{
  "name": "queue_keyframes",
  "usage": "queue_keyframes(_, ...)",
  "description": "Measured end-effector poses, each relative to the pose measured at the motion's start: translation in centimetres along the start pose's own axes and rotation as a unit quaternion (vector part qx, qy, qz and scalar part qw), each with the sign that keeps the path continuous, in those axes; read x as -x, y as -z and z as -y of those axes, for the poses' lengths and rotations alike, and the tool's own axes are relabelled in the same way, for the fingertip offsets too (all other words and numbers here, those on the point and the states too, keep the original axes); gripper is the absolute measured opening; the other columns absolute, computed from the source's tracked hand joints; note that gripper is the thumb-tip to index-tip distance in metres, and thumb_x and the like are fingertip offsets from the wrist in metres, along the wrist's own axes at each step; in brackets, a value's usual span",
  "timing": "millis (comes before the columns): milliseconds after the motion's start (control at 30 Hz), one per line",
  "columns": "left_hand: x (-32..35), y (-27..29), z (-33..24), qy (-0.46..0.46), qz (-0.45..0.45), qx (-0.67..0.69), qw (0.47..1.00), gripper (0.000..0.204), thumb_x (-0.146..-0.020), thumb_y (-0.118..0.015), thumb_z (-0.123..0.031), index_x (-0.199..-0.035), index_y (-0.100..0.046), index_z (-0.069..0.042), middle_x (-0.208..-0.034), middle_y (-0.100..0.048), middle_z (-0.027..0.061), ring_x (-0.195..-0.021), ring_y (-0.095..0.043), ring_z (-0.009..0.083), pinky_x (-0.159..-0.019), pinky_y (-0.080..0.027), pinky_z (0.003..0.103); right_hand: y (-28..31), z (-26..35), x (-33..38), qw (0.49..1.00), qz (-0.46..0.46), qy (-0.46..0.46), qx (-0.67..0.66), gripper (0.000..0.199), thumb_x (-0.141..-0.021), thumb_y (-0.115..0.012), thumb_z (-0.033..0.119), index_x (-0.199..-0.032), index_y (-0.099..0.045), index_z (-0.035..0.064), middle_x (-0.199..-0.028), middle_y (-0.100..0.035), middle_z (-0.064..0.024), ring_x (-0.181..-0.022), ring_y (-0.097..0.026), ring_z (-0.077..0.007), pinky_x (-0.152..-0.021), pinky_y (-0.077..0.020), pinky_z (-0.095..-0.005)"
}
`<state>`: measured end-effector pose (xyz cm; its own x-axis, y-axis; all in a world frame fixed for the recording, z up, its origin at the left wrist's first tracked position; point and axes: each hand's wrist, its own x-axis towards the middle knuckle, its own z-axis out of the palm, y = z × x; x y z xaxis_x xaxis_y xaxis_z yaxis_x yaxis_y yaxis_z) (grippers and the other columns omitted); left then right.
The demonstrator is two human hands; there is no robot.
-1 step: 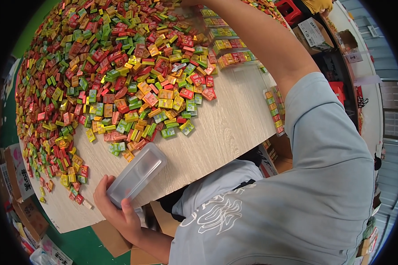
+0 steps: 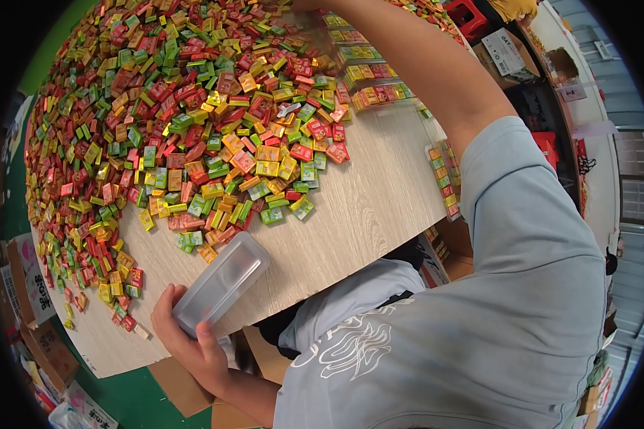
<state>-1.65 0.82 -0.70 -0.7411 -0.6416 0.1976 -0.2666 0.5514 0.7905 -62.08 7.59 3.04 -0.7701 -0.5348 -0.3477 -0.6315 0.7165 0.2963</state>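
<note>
My left hand (image 2: 193,350) grips a clear, rectangular plastic box (image 2: 225,279) by its lower end, thumb on one side and fingers on the other. The box is tilted at the table's near edge, and I see nothing inside it. A large heap of small red, yellow, green and orange wrapped packs (image 2: 193,143) spreads over the table just beyond it. My right arm reaches far across to the top edge of the view, where only a blurred bit of my right hand (image 2: 308,4) shows beside the heap; its fingers are hidden.
Clear boxes filled with rows of packs (image 2: 383,94) stand right of the heap. Another filled box (image 2: 444,179) lies at the right table edge, partly behind my sleeve. The wooden tabletop (image 2: 358,193) has cardboard boxes (image 2: 179,386) below it. A red stool (image 2: 467,18) stands far right.
</note>
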Motion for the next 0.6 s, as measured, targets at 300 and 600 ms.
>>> queue_keyframes(300,0.1,0.1,0.1,0.005,0.001,0.001,1.000,0.073,-0.100,-0.053,-0.059,-0.135,-0.057,0.005,-0.119,-0.062,0.0198,-0.112,-0.060,0.0335,-0.100,-0.045,0.044,0.7,1.2,2.7,0.996,-0.082,0.033,-0.009,0.026,-0.099,-0.061,0.019,-0.101,-0.075,-0.0036,-0.100,-0.071,-0.0192,-0.076,-0.066,-0.0320,-0.065,-0.0518,-0.0484)
queue_keyframes(600,0.3,0.5,0.3,-0.007,0.001,-0.010,1.000,0.071,-0.099,-0.053,-0.057,-0.135,-0.057,0.005,-0.119,-0.062,0.0205,-0.112,-0.060,0.0344,-0.101,-0.045,0.044,0.1,0.7,0.5,0.999,-0.018,0.007,-0.045,0.028,-0.095,-0.066,0.020,-0.108,-0.077,-0.0019,-0.109,-0.074,-0.0205,-0.088,-0.071,-0.0350,-0.072,-0.0555,-0.0494)
